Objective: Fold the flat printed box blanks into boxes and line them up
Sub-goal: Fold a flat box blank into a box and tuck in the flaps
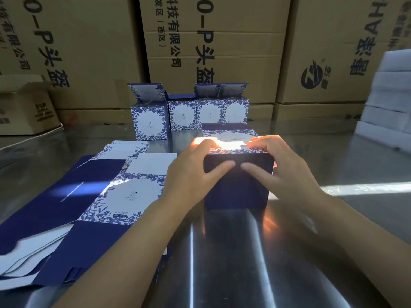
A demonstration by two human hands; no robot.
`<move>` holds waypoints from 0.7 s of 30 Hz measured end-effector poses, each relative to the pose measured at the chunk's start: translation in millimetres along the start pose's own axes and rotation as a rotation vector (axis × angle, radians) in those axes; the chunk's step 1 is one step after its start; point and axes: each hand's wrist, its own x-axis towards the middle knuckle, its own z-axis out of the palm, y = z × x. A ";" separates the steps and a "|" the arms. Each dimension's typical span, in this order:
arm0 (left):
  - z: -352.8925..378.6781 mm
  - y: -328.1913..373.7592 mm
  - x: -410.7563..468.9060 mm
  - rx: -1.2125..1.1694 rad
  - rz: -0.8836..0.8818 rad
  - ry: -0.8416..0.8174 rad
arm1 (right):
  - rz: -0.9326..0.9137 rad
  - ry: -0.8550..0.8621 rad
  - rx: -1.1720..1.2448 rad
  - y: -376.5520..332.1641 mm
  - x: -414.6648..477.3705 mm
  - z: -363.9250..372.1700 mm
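Both L grip (189,174) & R grip (284,172) clasp box (238,192) top edge, thumbs on front.

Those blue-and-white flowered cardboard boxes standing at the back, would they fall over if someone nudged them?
Probably easily. The folded blue-and-white flowered cardboard boxes stand upright with top flaps open, so they look empty and light. The shiny metal table looks smooth, so a low push would likely slide them; a high one might tip them.
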 end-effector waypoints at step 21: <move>-1.1 -0.5 9.3 -0.780 -0.739 -0.258 | 0.379 -0.119 0.533 0.5 5.8 -9.9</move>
